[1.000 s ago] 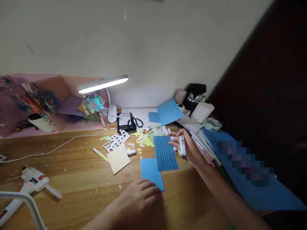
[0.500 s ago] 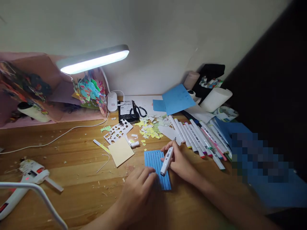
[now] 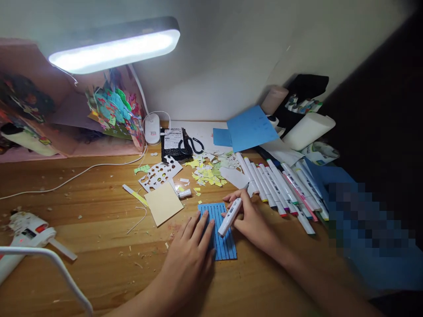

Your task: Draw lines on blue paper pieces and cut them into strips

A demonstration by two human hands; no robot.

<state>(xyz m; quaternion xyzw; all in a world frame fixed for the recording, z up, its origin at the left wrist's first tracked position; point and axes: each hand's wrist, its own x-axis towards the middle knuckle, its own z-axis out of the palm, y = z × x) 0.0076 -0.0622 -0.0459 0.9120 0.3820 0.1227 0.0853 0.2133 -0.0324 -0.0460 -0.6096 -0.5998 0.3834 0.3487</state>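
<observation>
A small blue card [image 3: 228,250] with dark parallel lines drawn along its length lies on the wooden table. My left hand [image 3: 193,244] rests flat on the card's left part, its fingers stretched out and slightly apart. In my right hand [image 3: 246,215] is a white marker [image 3: 230,217], gripped slantwise over the card's right side. Its dark tip points up and away from me, toward the other markers, and does not touch the card. To the left of the card lies a cream square pad [image 3: 164,207].
Several white markers [image 3: 277,187] lie in a row at the right. Yellow paper scraps [image 3: 208,171] and black scissors [image 3: 191,145] lie farther back. A lit lamp [image 3: 115,50] hangs above a pink box [image 3: 20,57]. At the left lies a glue gun [image 3: 29,235].
My left hand has opened from curled fingers and spread forward over the card. The marker remains in my right hand. The camera view has shifted slightly.
</observation>
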